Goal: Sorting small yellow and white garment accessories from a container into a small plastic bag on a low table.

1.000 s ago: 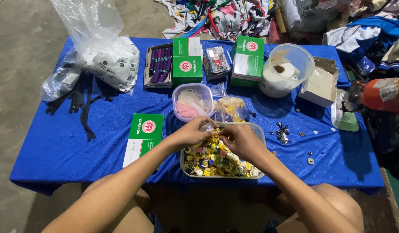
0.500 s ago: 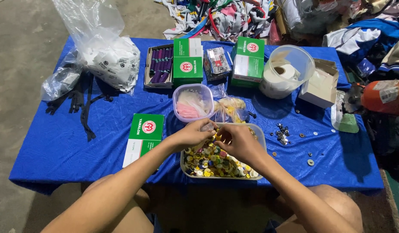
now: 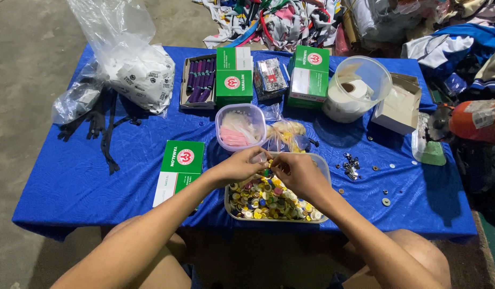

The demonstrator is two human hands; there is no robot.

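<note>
Over the clear tub (image 3: 323, 167) of coloured buttons (image 3: 269, 200), my left hand (image 3: 238, 166) and right hand (image 3: 297, 174) meet, each grip pinched closed on something too small to tell; behind the tub stands a pink-filled container (image 3: 240, 127).

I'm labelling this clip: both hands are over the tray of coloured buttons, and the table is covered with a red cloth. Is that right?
Not quite. The cloth is blue, not red, as the head view shows. The rest holds: the left hand and right hand meet over the tray of coloured buttons.
</note>
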